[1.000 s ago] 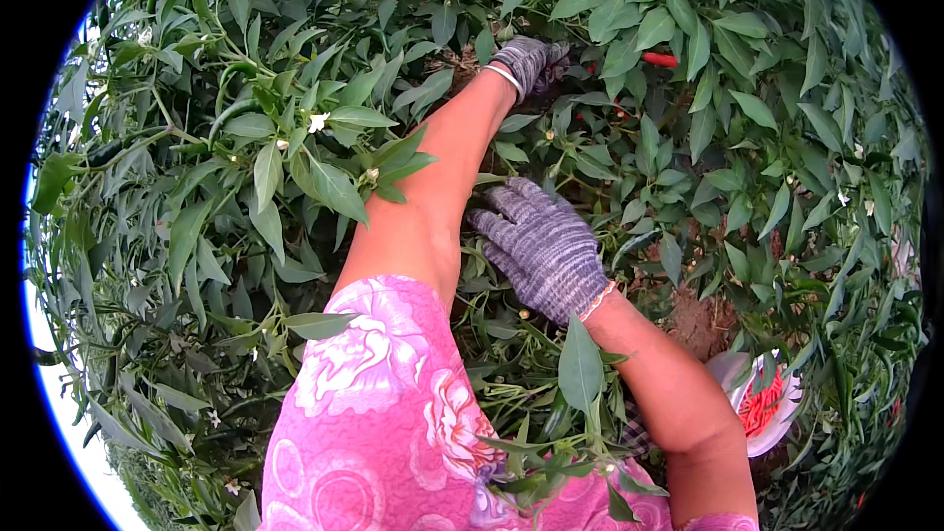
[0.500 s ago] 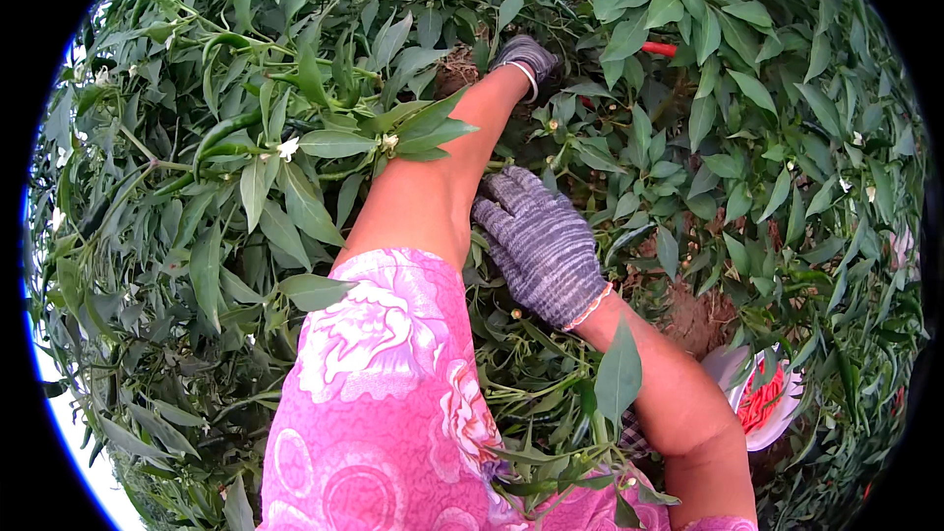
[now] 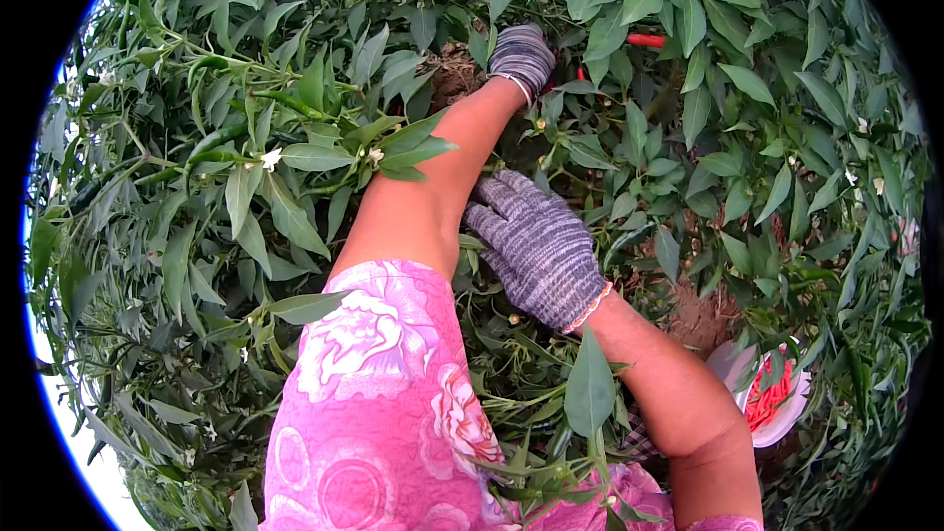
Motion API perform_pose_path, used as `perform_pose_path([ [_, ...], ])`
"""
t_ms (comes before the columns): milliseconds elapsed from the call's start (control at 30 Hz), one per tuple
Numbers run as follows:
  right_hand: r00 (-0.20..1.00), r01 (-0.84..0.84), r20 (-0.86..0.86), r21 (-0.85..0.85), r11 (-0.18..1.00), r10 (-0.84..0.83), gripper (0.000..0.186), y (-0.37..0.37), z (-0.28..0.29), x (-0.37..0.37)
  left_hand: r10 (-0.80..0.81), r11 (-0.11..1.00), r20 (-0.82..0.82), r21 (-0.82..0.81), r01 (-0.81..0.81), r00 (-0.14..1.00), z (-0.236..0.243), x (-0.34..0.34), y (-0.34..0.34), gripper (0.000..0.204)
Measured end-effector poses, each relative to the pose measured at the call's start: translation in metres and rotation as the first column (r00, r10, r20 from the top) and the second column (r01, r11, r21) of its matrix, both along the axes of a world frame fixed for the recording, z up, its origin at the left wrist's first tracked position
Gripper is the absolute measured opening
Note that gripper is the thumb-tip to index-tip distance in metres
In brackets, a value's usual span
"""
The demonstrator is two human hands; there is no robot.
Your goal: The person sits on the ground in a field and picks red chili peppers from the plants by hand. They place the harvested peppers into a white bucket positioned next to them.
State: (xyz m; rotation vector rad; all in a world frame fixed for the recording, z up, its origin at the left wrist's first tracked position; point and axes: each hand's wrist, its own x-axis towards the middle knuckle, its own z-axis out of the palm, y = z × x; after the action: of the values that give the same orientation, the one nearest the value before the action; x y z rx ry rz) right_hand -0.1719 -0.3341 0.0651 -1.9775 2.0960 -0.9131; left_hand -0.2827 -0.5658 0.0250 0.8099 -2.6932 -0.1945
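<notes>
My left hand [image 3: 522,57], in a grey striped knit glove, reaches far forward into the chili plants. Its fingers curve down out of sight among the leaves, so its grip is hidden. Bits of red show right beside it, and a red chili [image 3: 646,40] hangs farther right. Nearer to me, my right hand [image 3: 539,254] wears a matching glove and rests back-up over the foliage beside my left forearm. Its fingers are partly spread and slightly bent, the tips among leaves, with nothing visible in them.
Dense chili plants surround both arms, with green chilies [image 3: 218,141] and white flowers [image 3: 270,159] at left. At lower right, behind my right forearm, stands a pale container [image 3: 793,411] of red chilies [image 3: 766,398]. Brown soil [image 3: 700,315] shows between plants. A leafy stem [image 3: 590,388] rises between my arms.
My left hand has turned slightly and shows more of its back, with red now visible beside it. My right hand stays almost in place. The whole view has shifted a little.
</notes>
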Motion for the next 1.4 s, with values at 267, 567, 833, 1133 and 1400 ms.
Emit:
perform_pose_path([
  [267, 0.999, -0.012, 0.043, -0.023, 1.0, 0.013, 0.045, 0.0, 0.002, -0.001, 0.063, 0.974, 0.253, 0.197, -0.115, 0.965, -0.072, -0.036, -0.078, 0.048],
  [567, 0.999, 0.016, 0.037, -0.1, 0.995, -0.013, 0.043, -0.001, 0.003, 0.002, -0.049, 0.998, 0.427, 0.048, 0.031, 0.903, -0.059, -0.037, -0.072, 0.049],
  [833, 0.999, 0.039, 0.033, -0.14, 0.989, -0.035, 0.042, 0.002, 0.001, -0.004, 0.269, 0.865, 0.218, 0.374, -0.334, 0.938, -0.002, -0.021, -0.02, 0.039],
  [1133, 0.999, 0.047, 0.031, -0.179, 0.983, -0.042, 0.039, 0.009, -0.002, -0.005, 0.102, 0.976, 0.139, 0.178, -0.126, 0.985, -0.016, -0.019, -0.018, 0.036],
  [1400, 0.999, 0.004, 0.037, -0.113, 0.994, 0.0, 0.041, 0.006, 0.0, -0.003, 0.024, 0.997, 0.145, 0.07, -0.034, 0.989, -0.057, -0.025, -0.057, 0.032],
])
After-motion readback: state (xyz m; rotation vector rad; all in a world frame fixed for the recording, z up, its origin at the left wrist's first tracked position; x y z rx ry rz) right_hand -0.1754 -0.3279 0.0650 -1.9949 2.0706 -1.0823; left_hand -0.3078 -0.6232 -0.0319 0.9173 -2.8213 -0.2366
